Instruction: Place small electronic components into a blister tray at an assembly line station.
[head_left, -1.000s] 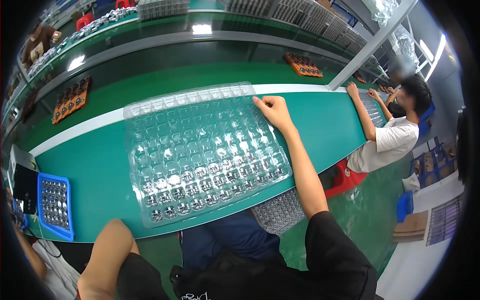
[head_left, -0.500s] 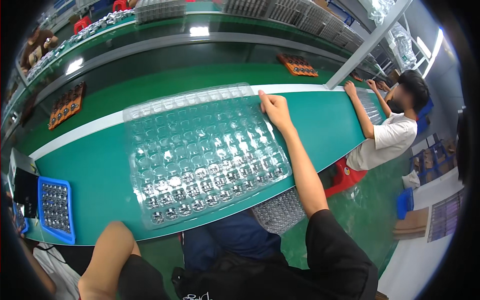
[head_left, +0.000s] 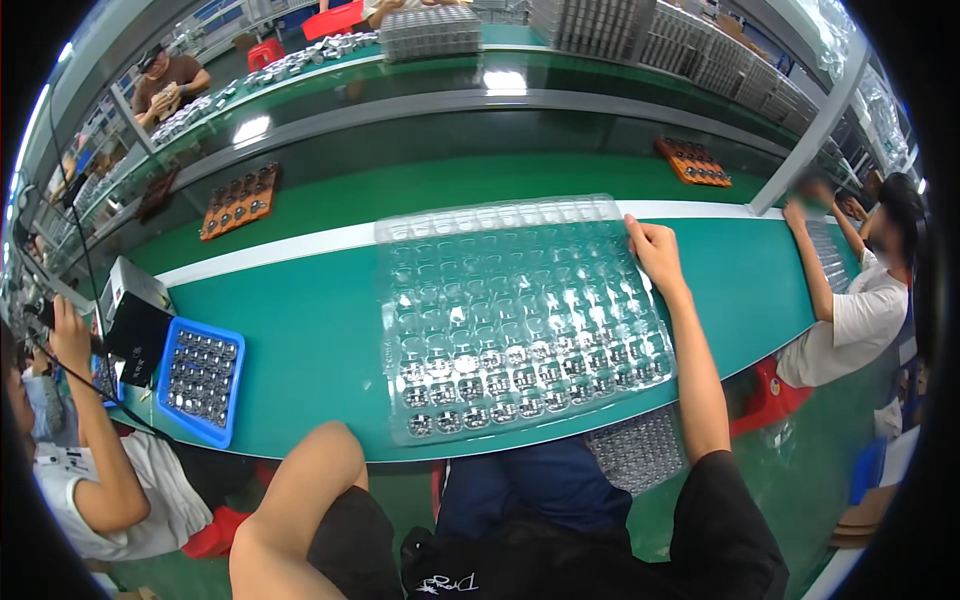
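A large clear plastic blister tray [head_left: 480,285] lies on the green workbench in front of me. Its nearer rows of pockets hold small shiny metal parts [head_left: 527,380], while the farther rows show only clear plastic. My right hand [head_left: 657,255] is closed at the tray's far right corner, thumb and curled fingers on the edge. On the left my bent elbow [head_left: 335,445] rests by the bench's near edge; the forearm folds back toward me and my left hand is out of the picture.
A blue tray [head_left: 233,400] of similar metal parts stands at the left beside a black-and-white box [head_left: 140,310]. Orange trays [head_left: 240,203] lie on the green surface beyond the white strip. Co-workers sit on both sides. Another filled tray [head_left: 640,452] shows below the bench edge.
The view has swung left, so the bench and trays appear farther right and more of the left co-worker shows. My right hand stays at the same corner of the clear tray.
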